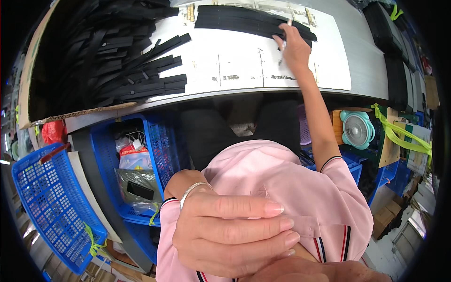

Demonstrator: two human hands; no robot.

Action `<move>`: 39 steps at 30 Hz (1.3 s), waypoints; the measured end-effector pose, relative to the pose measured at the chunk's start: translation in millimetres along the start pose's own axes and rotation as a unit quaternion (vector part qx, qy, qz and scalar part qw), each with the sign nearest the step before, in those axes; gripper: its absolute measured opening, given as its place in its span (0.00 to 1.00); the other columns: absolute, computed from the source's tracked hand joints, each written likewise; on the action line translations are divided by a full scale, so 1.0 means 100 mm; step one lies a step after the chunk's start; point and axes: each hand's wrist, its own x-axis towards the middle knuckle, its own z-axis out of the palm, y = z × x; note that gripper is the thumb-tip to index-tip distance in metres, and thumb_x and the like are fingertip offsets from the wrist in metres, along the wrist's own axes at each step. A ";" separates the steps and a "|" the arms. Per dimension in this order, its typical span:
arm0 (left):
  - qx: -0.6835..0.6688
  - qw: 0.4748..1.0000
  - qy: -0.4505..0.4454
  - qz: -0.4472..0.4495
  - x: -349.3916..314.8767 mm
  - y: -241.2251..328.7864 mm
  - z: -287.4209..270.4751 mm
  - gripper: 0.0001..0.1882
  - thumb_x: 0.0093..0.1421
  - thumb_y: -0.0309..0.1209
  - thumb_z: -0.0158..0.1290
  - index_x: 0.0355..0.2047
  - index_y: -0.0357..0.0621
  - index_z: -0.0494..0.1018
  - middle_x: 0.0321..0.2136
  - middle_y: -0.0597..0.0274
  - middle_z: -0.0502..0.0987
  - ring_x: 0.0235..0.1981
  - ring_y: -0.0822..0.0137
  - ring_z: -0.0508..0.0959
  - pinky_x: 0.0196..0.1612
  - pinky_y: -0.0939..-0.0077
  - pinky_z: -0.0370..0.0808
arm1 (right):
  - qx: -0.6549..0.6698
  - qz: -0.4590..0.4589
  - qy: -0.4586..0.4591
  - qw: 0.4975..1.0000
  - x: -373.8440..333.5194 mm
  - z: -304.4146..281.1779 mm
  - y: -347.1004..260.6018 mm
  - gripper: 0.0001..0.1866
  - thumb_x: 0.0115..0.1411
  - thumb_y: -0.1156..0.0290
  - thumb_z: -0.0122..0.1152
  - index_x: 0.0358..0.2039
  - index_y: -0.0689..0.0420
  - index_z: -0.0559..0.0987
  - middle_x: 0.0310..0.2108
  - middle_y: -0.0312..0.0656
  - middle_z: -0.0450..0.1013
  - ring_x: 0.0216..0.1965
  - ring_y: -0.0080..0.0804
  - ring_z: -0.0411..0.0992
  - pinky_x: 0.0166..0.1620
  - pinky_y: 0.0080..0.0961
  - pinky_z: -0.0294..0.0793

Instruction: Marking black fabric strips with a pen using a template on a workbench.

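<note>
My right hand [295, 47] reaches to the far side of the table, over the right part of a row of black strips that look like zippers [249, 23]. Its thumb and fingers are apart, the fingertips on or just above the strips. Whether it touches them is hard to tell. Close to the camera, in front of my chest, is my left hand [235, 230], a bracelet on its wrist. Its fingers stretch out side by side toward the right; nothing shows in them, and the palm is hidden. Under the strips lies a white marked board [338, 61].
At left, a cardboard box [29, 80] holds a heap of black strips [108, 47], several sticking out over the board. Blue baskets [58, 202] stand lower left, one holding bags and a phone [140, 190]. A small turquoise fan [358, 130] and black bundles [394, 61] are at right.
</note>
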 end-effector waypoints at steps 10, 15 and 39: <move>-0.038 0.994 0.067 0.082 -0.23 -0.26 -0.41 0.06 0.62 0.35 0.61 0.28 0.53 0.80 0.28 0.72 0.83 0.29 0.75 0.82 0.46 0.72 0.72 | 0.189 -0.202 -0.046 0.960 0.28 1.00 -1.70 0.16 0.54 0.81 0.65 0.43 0.49 0.78 0.35 0.37 0.77 0.39 0.37 0.78 0.40 0.32 0.78; 0.036 0.996 0.043 -0.070 -0.15 -0.33 -0.40 0.08 0.57 0.20 0.53 0.36 0.40 0.79 0.33 0.51 0.83 0.32 0.55 0.82 0.45 0.51 0.78 | 0.179 -0.236 -0.052 0.954 0.48 1.30 -2.07 0.16 0.53 0.82 0.64 0.42 0.50 0.79 0.33 0.37 0.77 0.40 0.36 0.78 0.39 0.31 0.77; 0.382 0.864 -0.222 -0.241 -0.97 -2.41 0.42 0.33 0.66 0.43 0.58 0.69 0.50 0.65 0.72 0.54 0.61 0.75 0.49 0.53 0.74 0.41 0.40 | 0.069 0.045 0.028 0.996 -0.73 -0.69 0.05 0.22 0.50 0.82 0.72 0.47 0.55 0.78 0.37 0.39 0.77 0.36 0.40 0.76 0.44 0.34 0.75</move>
